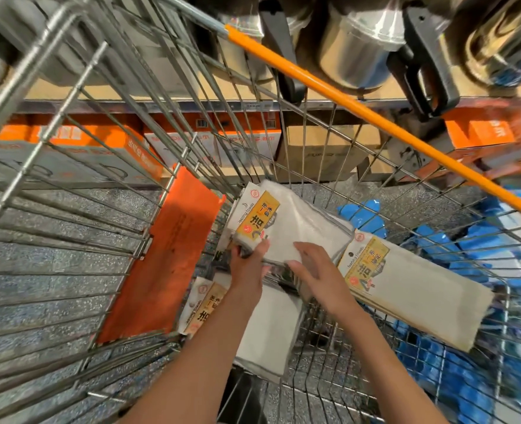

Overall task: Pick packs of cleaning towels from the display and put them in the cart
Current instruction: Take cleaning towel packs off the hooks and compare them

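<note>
Both my hands are down inside the wire cart (pixel 69 191). My left hand (pixel 248 264) grips the near edge of a white pack of cleaning towels (pixel 290 224) with a yellow label, thumb on top. My right hand (pixel 317 276) rests on the same pack with fingers spread and nearly straight. A second pack (pixel 412 289) lies to the right on the cart floor, and a third pack (pixel 265 328) lies below my left forearm, partly hidden by it.
An orange flap (pixel 173 252) stands inside the cart on the left. The cart's orange handle bar (pixel 375 117) crosses the upper right. Steel pots (pixel 363 47) and orange boxes (pixel 100 148) fill the shelves behind. Blue packs (pixel 467 347) lie outside the cart at right.
</note>
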A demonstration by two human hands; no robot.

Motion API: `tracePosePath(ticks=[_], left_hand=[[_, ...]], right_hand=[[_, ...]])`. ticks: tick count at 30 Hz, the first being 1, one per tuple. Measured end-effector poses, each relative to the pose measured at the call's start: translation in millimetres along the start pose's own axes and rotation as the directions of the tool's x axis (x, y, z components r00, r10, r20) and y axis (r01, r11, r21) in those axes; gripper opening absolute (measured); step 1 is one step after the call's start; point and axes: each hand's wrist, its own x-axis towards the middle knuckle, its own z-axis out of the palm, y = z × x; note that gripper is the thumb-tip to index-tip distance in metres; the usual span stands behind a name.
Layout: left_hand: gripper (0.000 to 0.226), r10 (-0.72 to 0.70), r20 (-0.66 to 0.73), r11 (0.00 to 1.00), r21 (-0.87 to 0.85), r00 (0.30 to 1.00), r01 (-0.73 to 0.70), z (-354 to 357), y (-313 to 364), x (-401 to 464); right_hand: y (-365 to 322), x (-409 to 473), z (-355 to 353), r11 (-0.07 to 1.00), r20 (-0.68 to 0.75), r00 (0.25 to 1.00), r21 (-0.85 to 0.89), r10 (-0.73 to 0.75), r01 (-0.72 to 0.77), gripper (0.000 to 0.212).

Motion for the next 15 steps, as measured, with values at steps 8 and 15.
tracePosePath(ticks=[8, 15], left_hand=[[0.036, 0.195, 0.143, 0.969, 0.123, 0.970, -0.213, -13, 43, -35], [0.027, 0.292, 0.304, 0.868, 0.313, 0.907, -0.385, -13, 96, -94]], right_hand=[[-29, 6, -29, 0.998, -0.161, 0.985, 0.009, -0.054, 0.057, 0.078], [-85, -3, -67, 0.981, -0.267, 0.951, 0.071, -0.158, 0.183, 0.071]])
